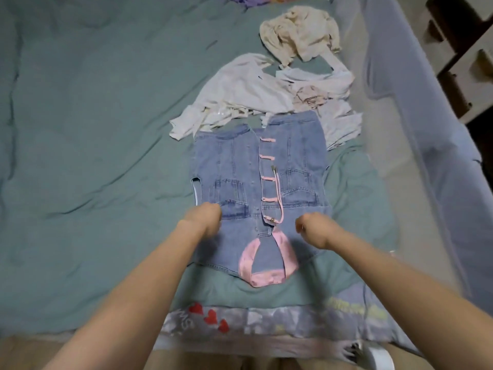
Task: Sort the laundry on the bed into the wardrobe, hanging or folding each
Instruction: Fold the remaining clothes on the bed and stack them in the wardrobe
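Lying spread flat on the teal bedcover (80, 129), a blue denim garment (256, 188) with pink button loops and a pink-trimmed neckline sits directly under both hands, its neckline end toward the person. The left hand (209, 218) rests on the denim near its left edge, fingers curled downward; the right hand (310, 228) sits on the right half, fingers likewise curled under. From this angle the fingertips are hidden, so it cannot be told whether either hand pinches the cloth or merely presses on it.

As a judgement, the sorting is at an early or middle stage: the denim piece looks laid out ready for folding, with no fold yet made in it. Beyond the hands, just past the far hem of the denim, lies a crumpled white garment (240, 100), and further off, to the right of the right hand's line, a bunched cream garment (298, 36). A pale pinkish tangle (317, 97) lies between and beside them; how many pieces it holds cannot be told. A scrap of purple cloth (248, 0) shows at the far edge.

Counted: one denim garment in hand, at least two loose garments waiting, plus the unclear tangle. The wardrobe itself is not clearly in view, so nothing shows as put away.
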`<act>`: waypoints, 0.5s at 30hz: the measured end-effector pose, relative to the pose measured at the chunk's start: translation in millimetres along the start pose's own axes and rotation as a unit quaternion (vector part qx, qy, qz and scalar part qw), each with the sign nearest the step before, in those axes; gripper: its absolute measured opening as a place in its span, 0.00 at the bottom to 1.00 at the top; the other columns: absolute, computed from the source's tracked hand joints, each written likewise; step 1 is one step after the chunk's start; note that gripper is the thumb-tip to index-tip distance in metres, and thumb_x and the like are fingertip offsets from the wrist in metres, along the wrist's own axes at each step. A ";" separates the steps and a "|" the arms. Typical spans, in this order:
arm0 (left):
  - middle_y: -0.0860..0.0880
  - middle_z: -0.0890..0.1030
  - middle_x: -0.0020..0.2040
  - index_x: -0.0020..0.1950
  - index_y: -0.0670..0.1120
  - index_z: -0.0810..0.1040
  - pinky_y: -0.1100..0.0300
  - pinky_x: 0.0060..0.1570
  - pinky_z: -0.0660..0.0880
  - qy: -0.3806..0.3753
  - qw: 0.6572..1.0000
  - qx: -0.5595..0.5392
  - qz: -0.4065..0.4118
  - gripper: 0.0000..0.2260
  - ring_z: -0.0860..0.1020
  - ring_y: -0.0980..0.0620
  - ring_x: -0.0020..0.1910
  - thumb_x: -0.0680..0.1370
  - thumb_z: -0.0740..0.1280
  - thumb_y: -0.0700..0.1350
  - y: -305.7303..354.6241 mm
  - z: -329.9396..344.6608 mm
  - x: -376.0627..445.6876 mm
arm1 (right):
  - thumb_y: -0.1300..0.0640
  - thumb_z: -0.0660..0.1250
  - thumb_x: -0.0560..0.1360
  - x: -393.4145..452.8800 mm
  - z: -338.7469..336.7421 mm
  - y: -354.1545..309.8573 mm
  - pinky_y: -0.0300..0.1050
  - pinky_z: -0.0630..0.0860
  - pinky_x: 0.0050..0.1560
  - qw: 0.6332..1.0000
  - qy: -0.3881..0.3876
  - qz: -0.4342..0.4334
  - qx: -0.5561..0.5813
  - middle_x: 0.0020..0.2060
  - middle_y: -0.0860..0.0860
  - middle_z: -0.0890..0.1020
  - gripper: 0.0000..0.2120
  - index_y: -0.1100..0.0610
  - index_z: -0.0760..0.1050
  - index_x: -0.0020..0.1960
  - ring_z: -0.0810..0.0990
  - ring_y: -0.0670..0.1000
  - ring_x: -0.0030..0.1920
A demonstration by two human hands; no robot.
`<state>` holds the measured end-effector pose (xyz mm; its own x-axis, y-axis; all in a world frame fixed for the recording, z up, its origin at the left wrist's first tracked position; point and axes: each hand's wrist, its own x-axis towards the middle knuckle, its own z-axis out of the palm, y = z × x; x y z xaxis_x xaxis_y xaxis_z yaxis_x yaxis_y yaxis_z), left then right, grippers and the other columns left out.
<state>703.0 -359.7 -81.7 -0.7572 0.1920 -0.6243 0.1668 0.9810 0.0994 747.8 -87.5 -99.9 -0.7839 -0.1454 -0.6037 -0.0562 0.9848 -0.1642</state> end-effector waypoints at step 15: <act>0.43 0.67 0.70 0.70 0.42 0.69 0.51 0.69 0.63 0.094 0.983 -0.158 -0.015 0.19 0.67 0.43 0.69 0.79 0.62 0.43 9.9 58.8 160.1 | 0.60 0.62 0.77 187.6 2.7 11.6 0.49 0.69 0.52 0.974 0.134 -0.021 0.181 0.55 0.60 0.76 0.10 0.62 0.73 0.57 0.75 0.62 0.56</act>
<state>620.5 -320.9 -226.2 -0.8667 0.1352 -0.4802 -0.0404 0.9403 0.3378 601.7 -103.6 -217.2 -0.9219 -0.1061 -0.3727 0.0928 0.8734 -0.4781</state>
